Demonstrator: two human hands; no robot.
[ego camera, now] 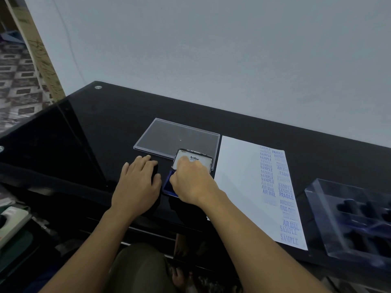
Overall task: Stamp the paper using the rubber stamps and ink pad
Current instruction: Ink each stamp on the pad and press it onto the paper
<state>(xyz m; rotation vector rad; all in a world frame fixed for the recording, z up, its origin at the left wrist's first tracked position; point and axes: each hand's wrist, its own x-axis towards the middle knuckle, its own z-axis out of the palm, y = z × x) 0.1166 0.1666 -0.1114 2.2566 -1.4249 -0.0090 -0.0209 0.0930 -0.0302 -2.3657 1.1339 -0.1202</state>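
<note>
An open blue ink pad (168,183) with an upright Artline lid (193,158) lies on the black table. My right hand (191,180) is curled over the pad, fingers bunched downward; whatever it grips is hidden under the hand. My left hand (138,178) rests flat with spread fingers on the table just left of the pad, over a dark object I cannot make out. The white paper (239,176) lies to the right, with several blue stamp marks reading SAMPLE, AIR MAIL and FRAGILE along its right side.
A clear plastic lid (169,136) lies flat behind the ink pad. A clear box (330,208) holding dark stamps in a tray stands at the right edge. The wall runs close behind the table. The table's front edge is near my lap.
</note>
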